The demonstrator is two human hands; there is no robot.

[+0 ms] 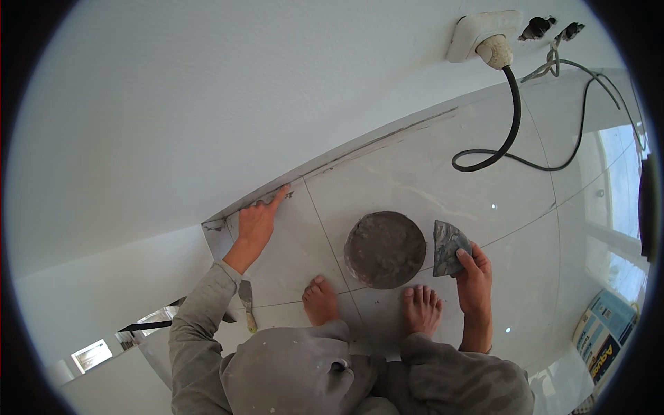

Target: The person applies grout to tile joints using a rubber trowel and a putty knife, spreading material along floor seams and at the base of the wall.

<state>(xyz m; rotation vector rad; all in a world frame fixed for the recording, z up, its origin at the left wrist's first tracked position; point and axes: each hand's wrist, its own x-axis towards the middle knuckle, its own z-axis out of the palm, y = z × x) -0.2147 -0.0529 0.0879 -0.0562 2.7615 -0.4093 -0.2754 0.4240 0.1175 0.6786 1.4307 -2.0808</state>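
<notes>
A flat, grey-smeared, angular plate (448, 247) is held just right of a round, paste-crusted bucket (348, 254) containing thick grey paste (387, 247). The bucket stands on the glossy pale tiled floor (429, 183), whose wall edge bears a patchy dark seam (394, 135).

This was a room under finishing work: raw wall holes (537, 28) gaped far right; a paste-filled bowl (351, 266) sat on tiles (387, 173).

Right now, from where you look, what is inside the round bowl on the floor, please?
In the round bowl there is a grey-brown paste with an uneven surface. It covers the bottom, so whatever lies beneath it cannot be seen.
</notes>
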